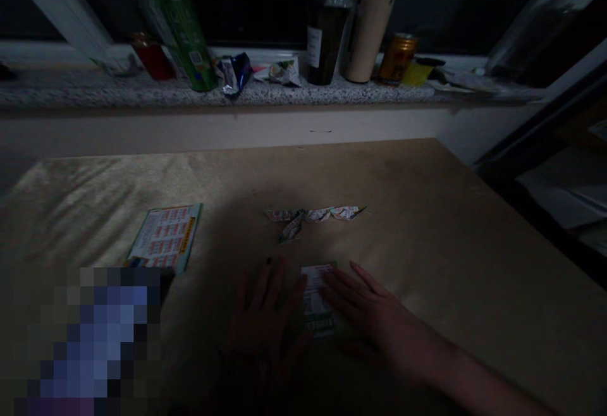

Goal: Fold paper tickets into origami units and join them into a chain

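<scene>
A small printed sheet of paper [317, 303], white with a green band, lies on the brown table surface between my two hands. My right hand [372, 312] rests its outstretched fingertips on the sheet's right side. On the other side, my left hand [265, 321] lies with its fingers spread, thumb and forefinger by the sheet's left edge. Both hands are open, though deep shadow hides part of the left one. Beyond them are folded strips of printed paper [332, 215], set in a row with one piece [290, 229] slanting toward me.
A stack of printed leaflets [164, 239] lies to the left, beside a pixelated blue area. On the granite sill [265, 95] stand a green can [190, 43], a red jar [154, 59], a dark labelled container [325, 46], a cardboard tube [374, 24] and an orange can [397, 61].
</scene>
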Demonstrator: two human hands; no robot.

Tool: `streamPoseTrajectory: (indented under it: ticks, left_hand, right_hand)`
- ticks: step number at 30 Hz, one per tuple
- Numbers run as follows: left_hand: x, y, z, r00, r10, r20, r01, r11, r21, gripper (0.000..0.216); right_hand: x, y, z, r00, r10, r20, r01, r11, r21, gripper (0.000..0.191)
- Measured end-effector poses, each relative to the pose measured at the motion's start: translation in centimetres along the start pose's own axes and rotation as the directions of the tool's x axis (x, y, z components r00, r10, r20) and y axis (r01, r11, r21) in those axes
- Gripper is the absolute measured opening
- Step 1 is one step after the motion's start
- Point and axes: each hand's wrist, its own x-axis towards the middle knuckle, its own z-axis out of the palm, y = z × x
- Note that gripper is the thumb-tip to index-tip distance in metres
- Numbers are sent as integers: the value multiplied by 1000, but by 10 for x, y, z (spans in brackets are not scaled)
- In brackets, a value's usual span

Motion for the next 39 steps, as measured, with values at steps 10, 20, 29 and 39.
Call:
streamPoseTrajectory:
  ticks: [10, 20, 29, 39]
  left_hand:
    - [4, -8, 0, 948, 319, 19, -318, 948, -21, 64]
    - [7, -1, -6, 898, 424, -114, -429, 903, -19, 37]
    - [8, -2, 5, 909, 344, -235, -380, 916, -131, 34]
    - [-2, -18, -1, 919, 386, 85, -375, 919, -119, 51]
  right_hand:
    - [1, 5, 1, 999, 0, 40, -1, 1000, 19, 58]
    - [-4, 6, 1, 999, -46, 23, 46, 999, 13, 49]
    - [2, 5, 11, 982, -97, -162, 95, 995, -20, 36]
    - [17, 8, 6, 941, 126, -313, -15, 943, 333, 19]
